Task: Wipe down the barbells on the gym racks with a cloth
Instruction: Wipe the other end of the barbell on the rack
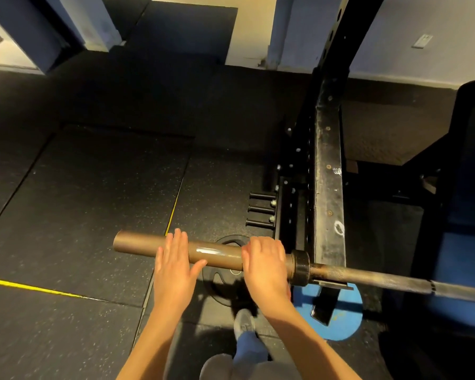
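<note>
A barbell (217, 255) runs across the lower middle of the frame, its bare sleeve end pointing left. The left hand (173, 266) lies flat on the sleeve, fingers spread. Just right, the right hand (266, 266) curls over the sleeve beside the collar (300, 267). Right of centre stands a black rack (328, 165).

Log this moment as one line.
left hand: flat on barbell sleeve | right hand: curled over sleeve near collar | cloth: not visible

Bare forearms (154, 335), grey shoe (244, 323), blue trouser leg (248, 349)
</note>
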Demonstrator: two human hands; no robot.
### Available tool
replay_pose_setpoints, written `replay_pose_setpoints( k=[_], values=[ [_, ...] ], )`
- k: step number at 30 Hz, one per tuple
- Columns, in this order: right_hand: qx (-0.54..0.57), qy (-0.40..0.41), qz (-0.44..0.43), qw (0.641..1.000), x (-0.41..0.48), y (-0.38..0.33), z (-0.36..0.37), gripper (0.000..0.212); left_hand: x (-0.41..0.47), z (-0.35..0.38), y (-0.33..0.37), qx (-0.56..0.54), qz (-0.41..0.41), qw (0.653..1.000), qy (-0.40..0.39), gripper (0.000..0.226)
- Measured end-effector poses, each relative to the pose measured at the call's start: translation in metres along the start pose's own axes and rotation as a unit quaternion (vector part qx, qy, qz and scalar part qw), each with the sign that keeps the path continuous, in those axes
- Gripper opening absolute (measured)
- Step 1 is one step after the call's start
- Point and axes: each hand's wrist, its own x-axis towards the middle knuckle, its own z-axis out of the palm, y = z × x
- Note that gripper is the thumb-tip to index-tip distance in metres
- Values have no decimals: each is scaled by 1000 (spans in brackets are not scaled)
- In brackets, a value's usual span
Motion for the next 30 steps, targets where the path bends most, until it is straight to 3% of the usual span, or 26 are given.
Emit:
replay_pose_setpoints(
  k=[5,10,17,20,24,27,30],
  values=[
    [14,-75,-57,995,8,7,-4,30,2,0,-5,10,5,1000,-1,71],
    [-26,21,22,999,-14,25,-8,21,5,-6,-6,13,11,1000,-15,65],
    [46,-83,-76,993,7,-21,-6,45,6,-8,-3,22,8,1000,-5,68],
    [43,-51,-93,993,-10,16,-13,36,8,-10,-3,26,12,1000,-8,67],
    [-6,20,-40,999,-19,27,-5,30,9,-13,-1,38,4,999,-17,68],
    [3,-20,-20,1000,-4,-4,-2,30,12,-13,-3,47,7,999,-23,67],
    [27,-31,-71,997,-1,-4,-1,33,13,-14,-3,56,11,998,-27,66]
  ],
)
